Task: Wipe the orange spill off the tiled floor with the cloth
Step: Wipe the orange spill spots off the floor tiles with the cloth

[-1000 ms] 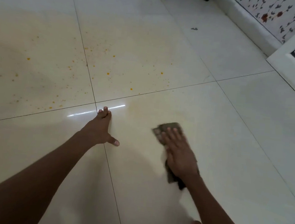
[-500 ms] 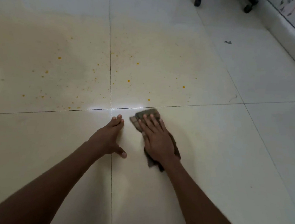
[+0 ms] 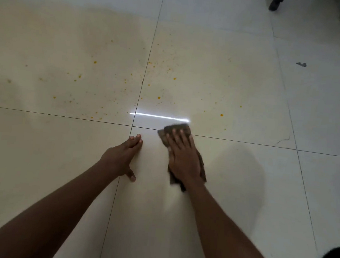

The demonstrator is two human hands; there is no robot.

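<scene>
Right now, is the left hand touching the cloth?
Apart. The head view shows bare tile between the left hand, flat on the floor, and the cloth under the right hand.

Brown cloth [image 3: 185, 130] flat on pale tiled floor [image 3: 243, 176], across a grout line; orange spill [image 3: 117, 87] speckled beyond.

Head camera looks steeply down, near floor [image 3: 242, 186]
</scene>
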